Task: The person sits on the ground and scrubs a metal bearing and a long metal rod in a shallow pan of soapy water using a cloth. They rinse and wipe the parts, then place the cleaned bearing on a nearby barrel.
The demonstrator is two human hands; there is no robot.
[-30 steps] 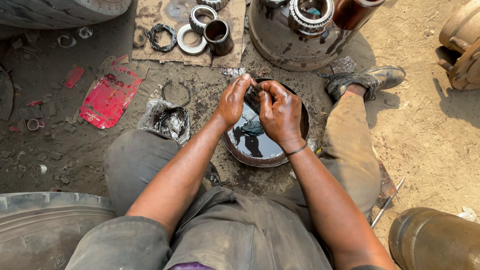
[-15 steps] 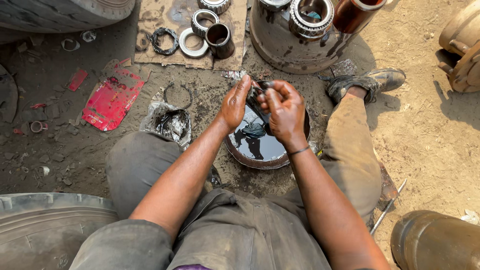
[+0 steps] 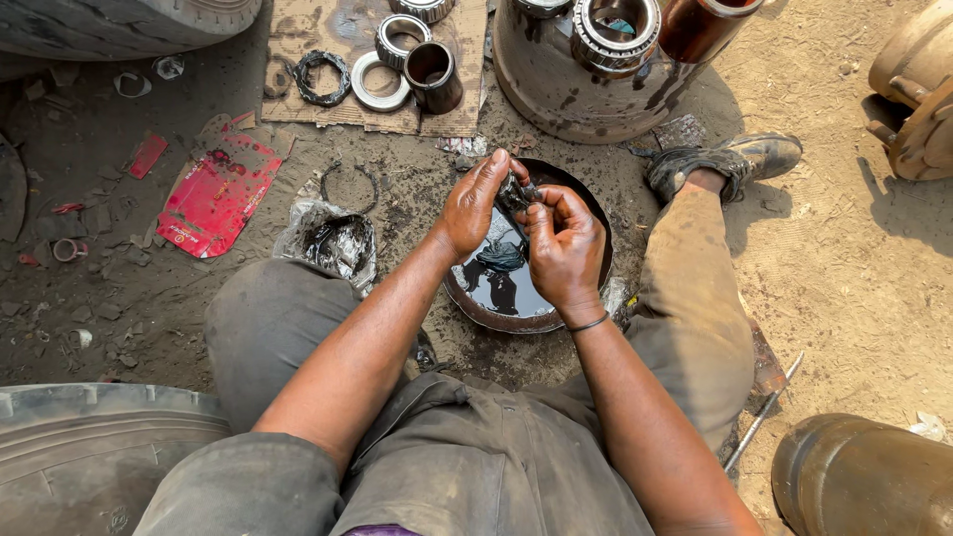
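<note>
The person sat on the ground with both hands raised over a round pan (image 3: 475,303) of dark oily liquid. The left hand (image 3: 475,203) was curled, its fingertips pinched on a small greasy metal part (image 3: 516,193) held just above the far side of the pan. The right hand (image 3: 566,248) was closed more tightly, fingers folded in and thumb pressing toward the same part from the near side, so that both hands met on it. What the part was exactly I could not tell; it was dark, wet and mostly hidden by the fingers. A thin dark band (image 3: 588,323) circled the right wrist.

The pan sat between the person's spread legs, which were in stained grey-brown trousers, with a worn shoe (image 3: 730,159) out to the right. Just left of the pan lay a crumpled plastic bag (image 3: 333,243) smeared with black grease, and beyond it a torn red wrapper (image 3: 213,194) flat on the dirt. Farther off, a piece of cardboard (image 3: 298,30) carried several bearing rings (image 3: 380,81) and a short metal sleeve (image 3: 433,75). A big metal hub (image 3: 576,89) stood just beyond the pan, with a roller bearing (image 3: 613,30) sitting on top. A tyre (image 3: 89,457) lay at the near left.
</note>
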